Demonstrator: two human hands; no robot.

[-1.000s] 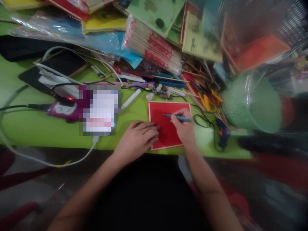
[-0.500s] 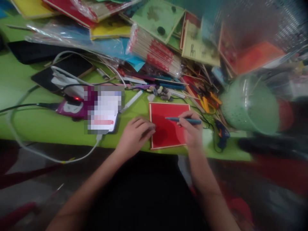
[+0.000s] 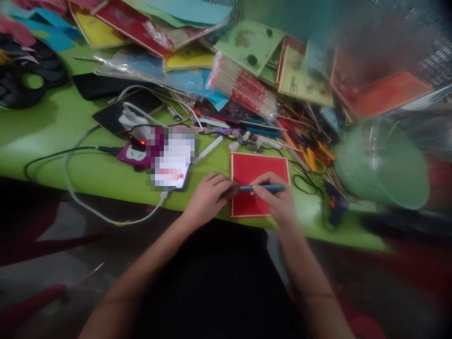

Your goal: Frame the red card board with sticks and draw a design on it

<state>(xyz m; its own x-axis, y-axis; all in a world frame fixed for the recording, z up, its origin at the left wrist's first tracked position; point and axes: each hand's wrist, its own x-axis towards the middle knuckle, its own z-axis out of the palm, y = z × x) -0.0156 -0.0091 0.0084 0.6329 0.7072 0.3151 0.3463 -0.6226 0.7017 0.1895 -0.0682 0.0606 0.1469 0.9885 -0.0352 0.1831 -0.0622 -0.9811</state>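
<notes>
Red covered the pale-edged panel (image 3: 247,165) that lay flat on the green bench (image 3: 38,129), close to its near edge and straight ahead in my head view. I had the right hand (image 3: 277,201) over the panel's right half, thumb and fingers closed round a blue pen (image 3: 272,187) held nearly level, one end pointing left. The left hand (image 3: 211,194) was at the panel's left edge, fingers bent, with their ends at the pen's left end; I could not tell from my feed whether they gripped it.

Left of that hand lay a phone (image 3: 171,162), its screen blurred out, a white cable (image 3: 164,195) at its near end and a purple power strip (image 3: 136,156) on its left. A white marker (image 3: 209,149) slanted between phone and panel. Small stones (image 3: 249,140) sat just past the panel's far edge, and farther off I made out a wrapped bundle of sticks (image 3: 243,87). To the right were orange-handled tools (image 3: 310,159), a glue gun (image 3: 337,205) and a translucent green bucket (image 3: 384,167).
</notes>
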